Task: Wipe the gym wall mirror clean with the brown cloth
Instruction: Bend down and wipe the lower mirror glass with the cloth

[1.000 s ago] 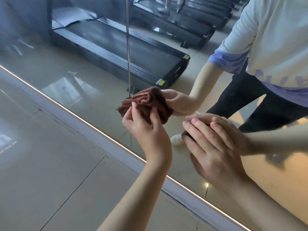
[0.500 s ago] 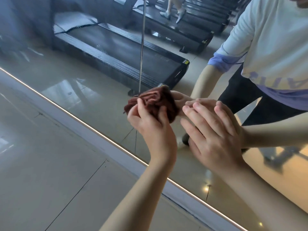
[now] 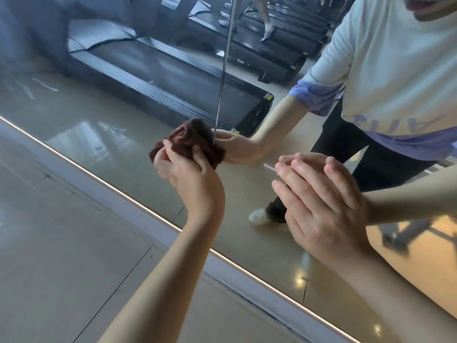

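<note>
The wall mirror (image 3: 118, 112) fills the upper part of the head view, with a lit strip along its bottom edge. My left hand (image 3: 190, 179) presses a bunched brown cloth (image 3: 190, 138) against the glass, right at a vertical seam between mirror panels. My right hand (image 3: 319, 206) lies flat against the mirror to the right, fingers together and pointing up-left, with nothing in it. Both hands and the cloth show doubled as reflections in the glass.
A pale baseboard (image 3: 138, 219) runs diagonally under the mirror, with glossy floor tiles (image 3: 61, 256) below it. Reflected in the glass are treadmills (image 3: 173, 78), a person's legs walking on one, and my own white shirt and dark trousers.
My left hand has carried the cloth up along the glass near the panel seam. My right hand has stayed flat on the mirror, now farther from the cloth hand.
</note>
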`<action>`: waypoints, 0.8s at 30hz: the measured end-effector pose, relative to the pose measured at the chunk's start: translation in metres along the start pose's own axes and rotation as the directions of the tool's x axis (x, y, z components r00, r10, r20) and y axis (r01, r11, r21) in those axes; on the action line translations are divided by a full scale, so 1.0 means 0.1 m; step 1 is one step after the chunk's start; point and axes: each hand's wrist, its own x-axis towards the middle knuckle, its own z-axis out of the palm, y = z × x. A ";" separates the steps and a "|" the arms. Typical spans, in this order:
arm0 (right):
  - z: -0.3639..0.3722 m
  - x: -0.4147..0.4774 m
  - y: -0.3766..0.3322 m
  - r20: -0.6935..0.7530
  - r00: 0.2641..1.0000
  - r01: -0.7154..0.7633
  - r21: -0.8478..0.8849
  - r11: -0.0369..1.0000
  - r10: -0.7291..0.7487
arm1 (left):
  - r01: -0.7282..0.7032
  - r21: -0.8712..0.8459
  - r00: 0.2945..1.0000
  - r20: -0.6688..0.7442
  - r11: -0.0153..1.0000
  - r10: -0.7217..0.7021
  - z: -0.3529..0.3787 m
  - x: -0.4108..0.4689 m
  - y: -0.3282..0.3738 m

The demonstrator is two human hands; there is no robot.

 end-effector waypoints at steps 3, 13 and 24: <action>-0.01 0.03 -0.01 0.008 1.000 -0.002 -0.017 1.000 0.002 | -0.122 0.041 0.990 0.077 0.992 0.119 -0.02 -0.18 0.08; 0.07 0.25 0.00 -0.036 0.998 0.055 -0.108 0.993 -0.059 | -0.098 0.114 0.990 0.115 0.989 0.085 -0.05 -0.10 0.17; -0.19 0.46 0.05 0.004 0.991 -0.132 0.105 0.986 0.132 | -0.004 0.194 0.978 0.207 0.981 -0.037 -0.14 -0.14 0.35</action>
